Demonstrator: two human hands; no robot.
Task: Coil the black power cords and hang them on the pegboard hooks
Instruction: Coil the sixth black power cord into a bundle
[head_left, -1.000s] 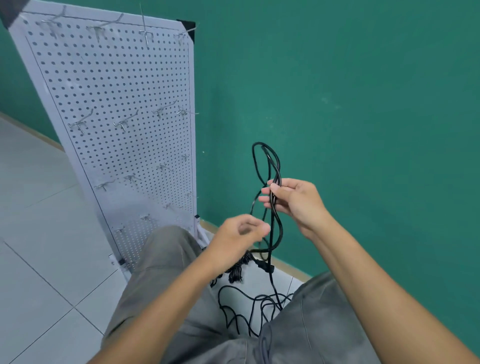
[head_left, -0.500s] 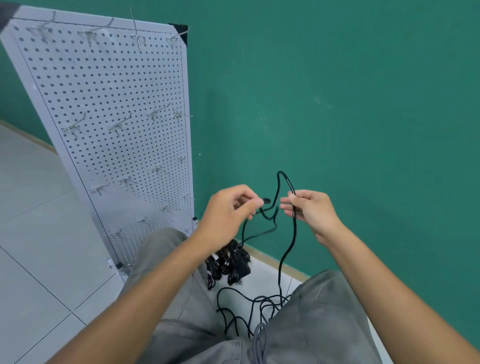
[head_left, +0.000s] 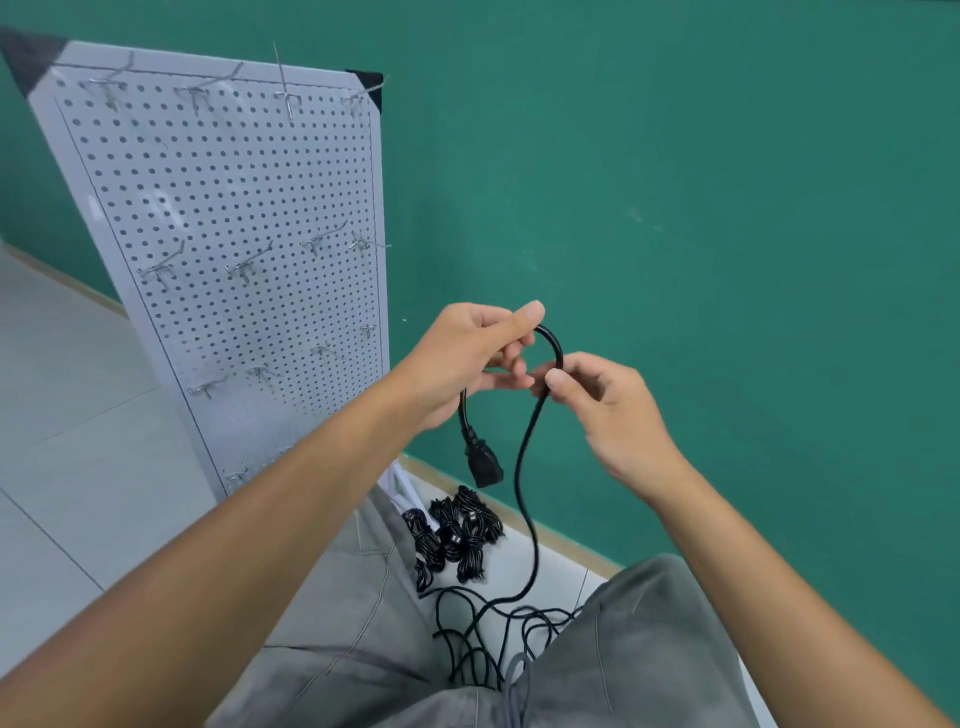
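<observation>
The black power cord (head_left: 524, 467) arches in a short loop between both hands, raised in front of the green wall (head_left: 701, 208). Its plug end (head_left: 483, 460) dangles just below the left hand (head_left: 467, 358), while the long run drops from the right hand (head_left: 597, 410) to a loose tangle on the floor between the person's knees. The left hand pinches the cord near the plug, thumb over curled fingers; the right hand pinches the other side of the loop between thumb and forefinger, the remaining fingers loosely curled. Holding the plug end short likely fixes a starting point for the first coil. Farther off, bundled cords (head_left: 454, 535) lie by the wall. To the left, the white pegboard (head_left: 234, 208) leans with bare metal hooks (head_left: 241, 267), none carrying a cord yet.
</observation>
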